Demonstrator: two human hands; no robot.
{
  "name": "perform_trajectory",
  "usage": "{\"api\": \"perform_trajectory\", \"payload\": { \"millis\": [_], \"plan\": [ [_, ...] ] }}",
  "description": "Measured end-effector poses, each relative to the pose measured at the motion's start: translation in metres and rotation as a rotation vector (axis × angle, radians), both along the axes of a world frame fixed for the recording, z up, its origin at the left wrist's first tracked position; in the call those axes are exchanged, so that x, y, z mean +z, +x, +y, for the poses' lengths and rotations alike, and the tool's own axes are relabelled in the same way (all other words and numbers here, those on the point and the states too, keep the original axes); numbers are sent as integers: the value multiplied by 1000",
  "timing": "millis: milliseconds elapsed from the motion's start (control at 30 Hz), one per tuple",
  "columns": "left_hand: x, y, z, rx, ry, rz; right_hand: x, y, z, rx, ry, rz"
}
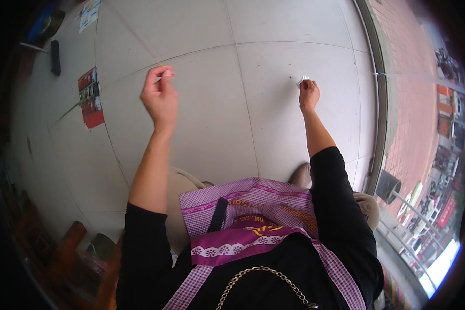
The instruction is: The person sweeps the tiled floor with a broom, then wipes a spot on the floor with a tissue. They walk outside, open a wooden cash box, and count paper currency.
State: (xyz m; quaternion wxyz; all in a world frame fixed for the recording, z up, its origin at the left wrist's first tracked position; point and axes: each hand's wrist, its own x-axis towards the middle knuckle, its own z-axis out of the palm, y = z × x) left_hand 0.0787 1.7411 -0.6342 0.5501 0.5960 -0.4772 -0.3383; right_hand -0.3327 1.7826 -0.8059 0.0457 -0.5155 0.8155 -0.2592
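Observation:
My right hand (310, 94) reaches down over the tiled floor (205, 116), its fingertips pinching a small crumpled white scrap (303, 79) that looks like paper or tissue. Dark specks lie on the tiles just beyond that scrap. My left hand (161, 95) is raised on the other side, with thumb and fingers curled together. A faint thin streak runs from its fingertips toward the upper left; whether the hand grips something thin, I cannot tell. Below both arms spreads a purple checked apron (252, 201) over my lap.
A red-and-black printed piece (91, 99) lies flat on the floor at left, near a dark brush-like head (55, 58). Wooden furniture (68, 248) stands at lower left. On the right, a door track (380, 116) borders brick paving (410, 97), with a dark dustpan (388, 186) beside it.

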Motion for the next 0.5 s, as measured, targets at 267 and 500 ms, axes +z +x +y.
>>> {"api": "perform_trajectory", "payload": {
  "millis": [267, 500],
  "plan": [
    [26, 37, 26, 134, 35, -54, -17, 17, -26, 201, -9, 26],
    [42, 31, 33, 178, 35, -87, -36, 16, -36, 279, 30, 158]
  ]
}}
